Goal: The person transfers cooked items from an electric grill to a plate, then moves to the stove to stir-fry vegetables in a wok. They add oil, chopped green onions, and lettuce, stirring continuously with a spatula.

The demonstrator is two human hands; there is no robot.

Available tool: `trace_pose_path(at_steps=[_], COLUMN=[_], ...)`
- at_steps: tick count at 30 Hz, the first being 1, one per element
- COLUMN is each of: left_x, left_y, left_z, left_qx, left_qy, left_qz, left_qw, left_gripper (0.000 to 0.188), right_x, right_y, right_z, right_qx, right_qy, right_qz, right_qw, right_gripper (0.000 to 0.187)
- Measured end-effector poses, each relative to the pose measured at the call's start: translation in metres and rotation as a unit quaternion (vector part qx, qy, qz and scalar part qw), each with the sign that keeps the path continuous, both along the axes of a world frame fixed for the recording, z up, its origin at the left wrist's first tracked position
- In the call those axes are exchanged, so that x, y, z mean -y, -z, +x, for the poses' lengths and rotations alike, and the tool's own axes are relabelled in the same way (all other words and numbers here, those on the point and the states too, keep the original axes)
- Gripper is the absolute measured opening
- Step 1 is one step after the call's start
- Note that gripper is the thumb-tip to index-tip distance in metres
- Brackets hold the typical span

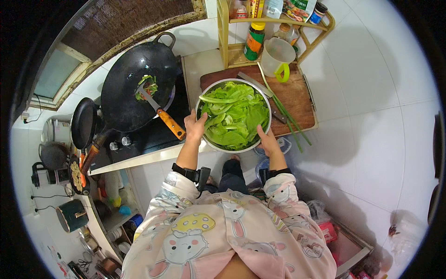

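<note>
Between my hands is a round metal bowl (214, 144) heaped with green lettuce leaves (234, 114). My left hand (195, 124) grips its left rim, the thumb over the edge. At the lower right rim, my right hand (268, 141) holds it the same way. The bowl covers part of a wooden cutting board (297, 102). Left of it stands a large black wok (125, 93) on the stove, with chopped green and red pieces (147, 87) at its bottom. A spatula (170, 123) with a wooden handle rests in the wok, the handle end close to my left hand.
A knife (278, 114) and long green onions (289, 118) lie on the board. Behind stand a clear jug (277, 56) with a green handle and a rack (223, 37) of bottles. A small black pan (84, 123) sits left of the wok. The tiled wall (371, 93) closes the right side.
</note>
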State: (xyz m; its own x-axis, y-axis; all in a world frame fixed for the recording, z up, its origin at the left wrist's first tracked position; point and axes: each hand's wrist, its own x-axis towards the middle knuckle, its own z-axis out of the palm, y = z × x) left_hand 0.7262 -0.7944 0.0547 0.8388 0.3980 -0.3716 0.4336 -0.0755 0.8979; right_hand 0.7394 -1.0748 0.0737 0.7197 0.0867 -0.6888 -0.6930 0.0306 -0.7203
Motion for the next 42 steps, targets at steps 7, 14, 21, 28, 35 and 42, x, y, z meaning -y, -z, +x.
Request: trace_pose_path(at_steps=[7, 14, 21, 28, 35, 42], left_x=[0.044, 0.058, 0.054, 0.068, 0.065, 0.066], left_y=[-0.037, -0.037, -0.05, -0.053, -0.039, -0.015], left_z=[0.001, 0.044, 0.044, 0.034, 0.028, 0.003], left_qx=[0.115, 0.029, 0.127, 0.054, 0.027, -0.054], left_qy=[0.14, 0.196, 0.173, 0.085, -0.034, -0.177], left_qz=[0.446, 0.535, 0.513, 0.268, 0.147, -0.098], left_qw=[0.876, 0.822, 0.831, 0.958, 0.988, 0.978], left_gripper=[0.058, 0.044, 0.007, 0.016, 0.021, 0.043], right_x=[-0.013, -0.116, -0.08, -0.079, -0.099, -0.084], right_y=[-0.058, -0.025, -0.037, -0.029, -0.027, -0.012], right_z=[0.06, 0.113, 0.102, 0.097, 0.09, 0.138], right_qx=[0.435, 0.465, 0.539, 0.449, 0.351, 0.419], right_qy=[-0.249, -0.461, -0.46, -0.361, -0.196, -0.381], right_qz=[-0.32, -0.448, -0.341, -0.132, -0.143, -0.337], right_qw=[0.804, 0.608, 0.618, 0.807, 0.904, 0.752], right_gripper=[0.048, 0.03, 0.007, 0.01, 0.013, 0.043])
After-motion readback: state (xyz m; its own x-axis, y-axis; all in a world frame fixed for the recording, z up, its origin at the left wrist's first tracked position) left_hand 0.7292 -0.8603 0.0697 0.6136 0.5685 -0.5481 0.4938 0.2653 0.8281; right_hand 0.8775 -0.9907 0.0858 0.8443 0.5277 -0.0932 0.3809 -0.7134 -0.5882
